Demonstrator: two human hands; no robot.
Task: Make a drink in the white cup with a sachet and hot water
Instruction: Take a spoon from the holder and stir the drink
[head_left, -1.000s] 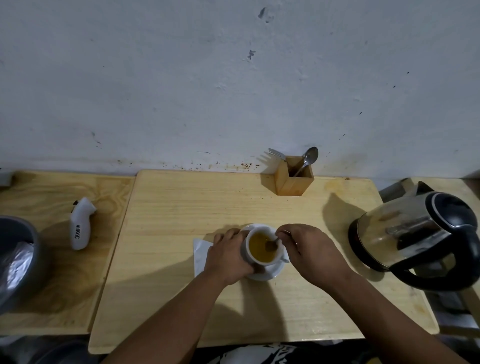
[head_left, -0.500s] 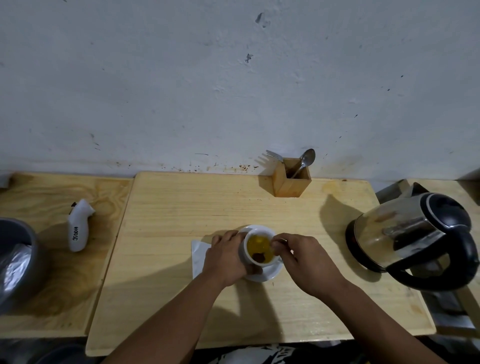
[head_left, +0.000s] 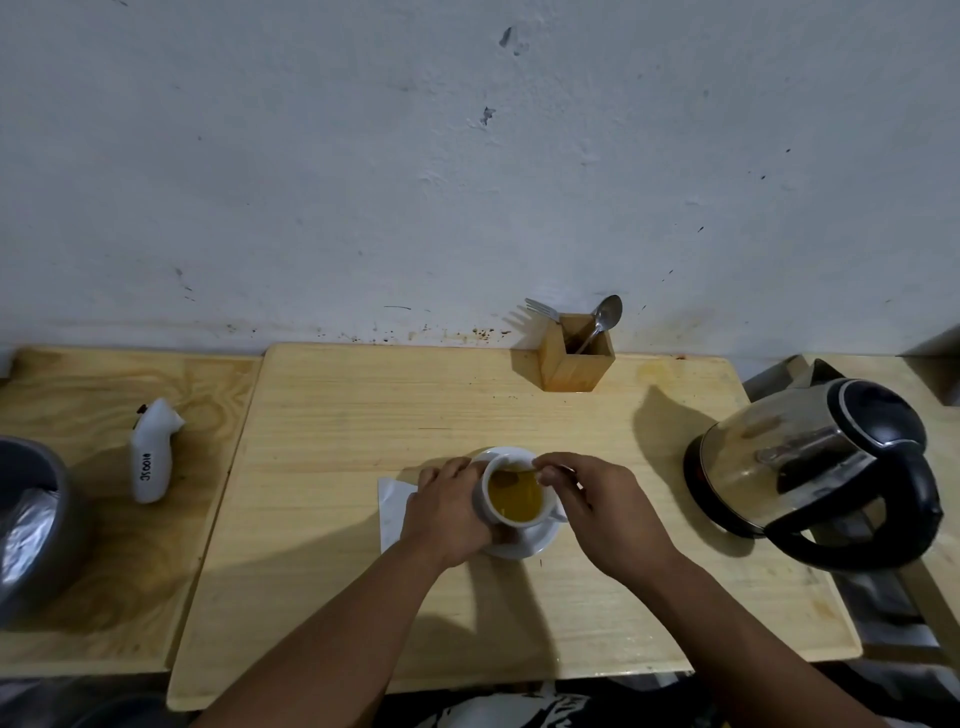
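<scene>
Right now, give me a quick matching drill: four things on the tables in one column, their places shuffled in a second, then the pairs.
Things:
1. white cup
2. kettle
3. wooden holder
4. white bottle

Places:
A. far edge of the middle table, by the wall
B. on the saucer, between both hands
C. on the left side table
D. right edge of the middle table

Pairs: 1-B, 2-D, 3-A, 4-C

The left hand gripped the small white ceramic cup of amber liquid on its white saucer; the right hand pinched something thin (too blurred to identify) over the rim.
</scene>
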